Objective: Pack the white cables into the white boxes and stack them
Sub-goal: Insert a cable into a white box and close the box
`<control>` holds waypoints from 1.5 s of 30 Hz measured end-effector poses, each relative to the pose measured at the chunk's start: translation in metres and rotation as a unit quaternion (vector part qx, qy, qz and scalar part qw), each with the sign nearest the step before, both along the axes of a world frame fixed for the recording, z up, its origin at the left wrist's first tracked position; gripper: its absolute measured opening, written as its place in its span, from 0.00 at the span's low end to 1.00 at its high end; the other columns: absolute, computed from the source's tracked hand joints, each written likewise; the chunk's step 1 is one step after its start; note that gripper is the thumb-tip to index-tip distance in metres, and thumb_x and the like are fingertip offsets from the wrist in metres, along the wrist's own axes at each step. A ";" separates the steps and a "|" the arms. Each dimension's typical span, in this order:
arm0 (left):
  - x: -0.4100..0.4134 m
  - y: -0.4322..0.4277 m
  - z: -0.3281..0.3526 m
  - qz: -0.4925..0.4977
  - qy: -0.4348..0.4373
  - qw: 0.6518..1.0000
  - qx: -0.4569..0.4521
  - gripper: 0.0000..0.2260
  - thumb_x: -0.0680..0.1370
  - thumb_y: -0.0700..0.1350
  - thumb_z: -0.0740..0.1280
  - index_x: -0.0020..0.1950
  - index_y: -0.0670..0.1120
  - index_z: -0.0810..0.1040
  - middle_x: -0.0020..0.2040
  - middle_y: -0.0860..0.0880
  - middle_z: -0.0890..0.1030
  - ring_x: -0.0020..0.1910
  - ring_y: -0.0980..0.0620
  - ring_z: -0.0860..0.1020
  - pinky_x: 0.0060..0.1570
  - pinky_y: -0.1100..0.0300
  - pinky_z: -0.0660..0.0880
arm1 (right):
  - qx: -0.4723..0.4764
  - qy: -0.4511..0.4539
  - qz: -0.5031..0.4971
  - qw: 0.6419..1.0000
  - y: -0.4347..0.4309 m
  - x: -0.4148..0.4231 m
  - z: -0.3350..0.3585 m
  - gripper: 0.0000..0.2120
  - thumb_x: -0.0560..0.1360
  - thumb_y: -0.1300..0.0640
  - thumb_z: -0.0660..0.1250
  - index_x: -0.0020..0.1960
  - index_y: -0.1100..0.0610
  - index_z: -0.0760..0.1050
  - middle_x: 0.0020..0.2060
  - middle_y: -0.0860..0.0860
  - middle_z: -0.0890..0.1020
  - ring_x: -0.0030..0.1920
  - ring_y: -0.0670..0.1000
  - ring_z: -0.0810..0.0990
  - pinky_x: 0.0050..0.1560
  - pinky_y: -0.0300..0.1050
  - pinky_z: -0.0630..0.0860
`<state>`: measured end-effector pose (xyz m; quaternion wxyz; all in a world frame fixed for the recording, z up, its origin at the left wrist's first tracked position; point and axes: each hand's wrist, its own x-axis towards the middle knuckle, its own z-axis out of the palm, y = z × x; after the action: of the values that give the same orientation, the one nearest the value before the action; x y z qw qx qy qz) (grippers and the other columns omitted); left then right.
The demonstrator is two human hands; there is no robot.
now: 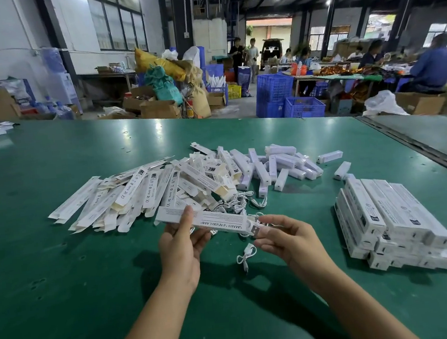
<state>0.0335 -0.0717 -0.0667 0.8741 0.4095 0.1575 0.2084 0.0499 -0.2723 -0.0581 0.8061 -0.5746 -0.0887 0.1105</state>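
Observation:
My left hand [181,242] grips a long white box [216,219] printed "SMART SENSOR LAMP", held level above the green table [62,269]. At the box's open right end, my right hand [284,236] pinches a white cable's USB plug [254,230]. One loose white cable [244,256] lies on the table just below my hands. More white cables [241,203] are tangled behind the held box. A stack of packed white boxes [393,220] stands to the right.
A heap of flat unfolded white boxes [126,199] spreads across the table's middle left. White lamp units [280,167] are piled behind at centre right. The table's right edge has a dark seam [418,146]. People work at far tables, beside blue crates [286,96].

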 end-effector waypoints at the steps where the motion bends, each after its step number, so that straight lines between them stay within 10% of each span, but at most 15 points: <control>1: 0.000 0.000 0.000 0.001 0.001 1.000 0.001 0.07 0.76 0.46 0.72 0.48 0.46 0.76 0.29 0.55 0.80 0.28 0.55 0.80 0.28 0.63 0.79 | 0.004 -0.001 0.003 1.000 0.000 0.000 0.001 0.23 0.62 0.57 0.77 0.55 0.64 0.79 0.41 0.61 0.85 0.39 0.54 0.85 0.40 0.38 0.80; 17: 0.000 -0.010 -0.008 -0.019 0.000 0.993 0.119 0.22 0.75 0.50 0.70 0.66 0.42 0.73 0.48 0.42 0.84 0.38 0.51 0.83 0.34 0.61 0.80 | -0.266 -0.114 -0.056 0.956 0.005 -0.011 0.004 0.05 0.69 0.61 0.77 0.43 0.53 0.85 0.32 0.52 0.85 0.29 0.46 0.75 0.30 0.38 0.71; 23: -0.006 -0.025 -0.016 -0.103 -0.067 0.911 0.393 0.31 0.78 0.64 0.62 0.76 0.71 0.49 0.59 0.60 0.77 0.49 0.63 0.81 0.46 0.68 0.76 | -0.346 -0.252 -0.148 0.891 0.011 -0.014 -0.002 0.13 0.67 0.63 0.77 0.30 0.49 0.79 0.28 0.51 0.79 0.27 0.42 0.69 0.29 0.34 0.65; 28: -0.013 -0.026 -0.018 -0.157 -0.071 0.855 0.489 0.27 0.73 0.66 0.65 0.71 0.77 0.60 0.38 0.61 0.76 0.36 0.61 0.73 0.41 0.65 0.71 | -0.300 -0.228 -0.177 0.909 0.007 -0.013 -0.004 0.10 0.69 0.62 0.76 0.34 0.52 0.79 0.28 0.49 0.82 0.28 0.44 0.77 0.33 0.39 0.77; 34: -0.013 -0.020 -0.016 -0.151 -0.092 0.865 0.469 0.32 0.71 0.64 0.70 0.73 0.74 0.61 0.45 0.43 0.82 0.45 0.43 0.80 0.52 0.42 0.78 | -0.257 -0.295 -0.122 0.912 0.003 -0.020 0.000 0.04 0.73 0.57 0.74 0.41 0.54 0.81 0.29 0.50 0.82 0.30 0.52 0.79 0.35 0.53 0.78; 39: -0.010 -0.015 -0.017 -0.148 -0.115 0.874 0.448 0.35 0.68 0.69 0.73 0.72 0.73 0.63 0.48 0.48 0.83 0.50 0.53 0.79 0.58 0.53 0.77 | -0.241 -0.372 -0.106 0.890 -0.001 -0.022 0.004 0.07 0.73 0.63 0.69 0.47 0.60 0.84 0.32 0.44 0.85 0.32 0.40 0.82 0.34 0.29 0.72; 45: -0.015 -0.016 -0.015 -0.123 -0.098 0.873 0.461 0.30 0.69 0.72 0.68 0.70 0.72 0.68 0.37 0.55 0.75 0.37 0.57 0.73 0.42 0.58 0.75 | -0.233 -0.451 -0.123 0.853 -0.002 -0.022 0.004 0.08 0.71 0.67 0.70 0.48 0.61 0.85 0.39 0.48 0.86 0.38 0.43 0.85 0.39 0.34 0.79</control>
<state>0.0182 -0.0877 -0.0817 0.6155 0.7598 -0.0945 0.1868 0.0277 -0.2742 -0.0545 0.5267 -0.7389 -0.3427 -0.2434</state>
